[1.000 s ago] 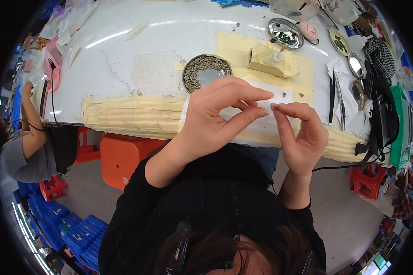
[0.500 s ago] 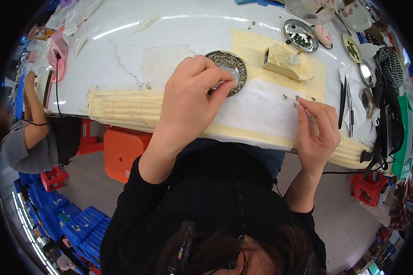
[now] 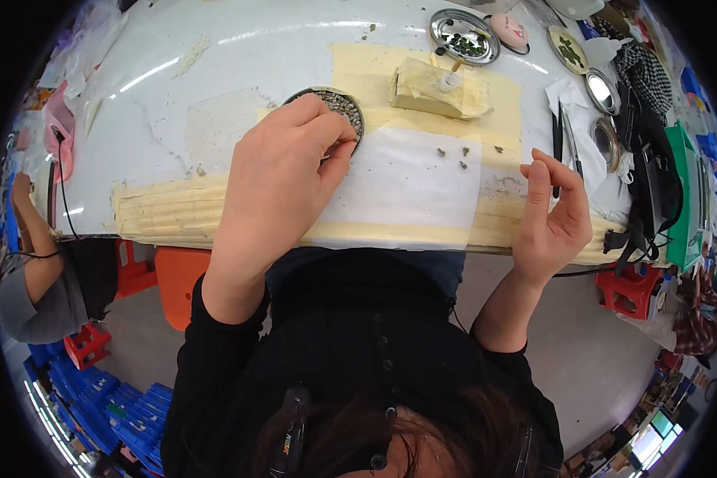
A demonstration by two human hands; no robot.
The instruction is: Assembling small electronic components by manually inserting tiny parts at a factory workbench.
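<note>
Here, the round dish of small grey bits is seen lying flat on the table, with no long axis to speak of, at the upper left corner of the white sheet. The left hand is reached over it palm down, its fingertips bunched together at the dish's near rim; whether a bit is pinched cannot be told. The right hand is held raised at the table edge, well apart from the dish, fingers loosely curled and nothing seen in it.
</note>
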